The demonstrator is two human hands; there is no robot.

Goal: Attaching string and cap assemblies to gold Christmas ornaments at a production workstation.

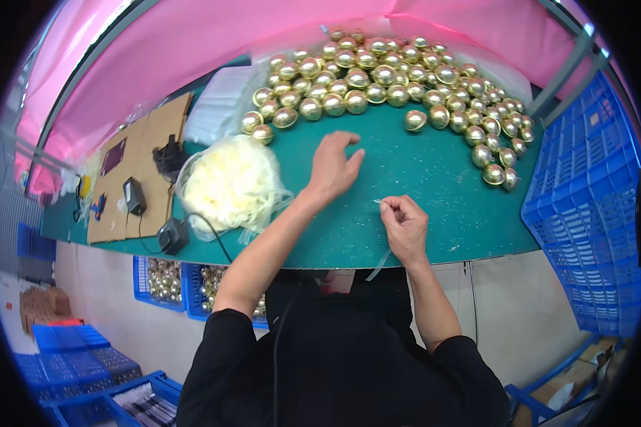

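Pinches a thin pale strip point(380, 265) between thumb and fingers of the right hand point(406, 228), over the near part of the green table point(463, 217), trailing 1 end toward the near edge. Holds the left hand point(333, 168) open with loosely bent fingers, farther off, right of a bag of pale strips point(229, 183) and near the heaped gold balls point(384, 75).

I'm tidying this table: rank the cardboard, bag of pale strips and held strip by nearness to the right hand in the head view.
1. Held strip: pinched in the right hand.
2. Bag: left of that hand.
3. Cardboard: farther left, beyond the bag.
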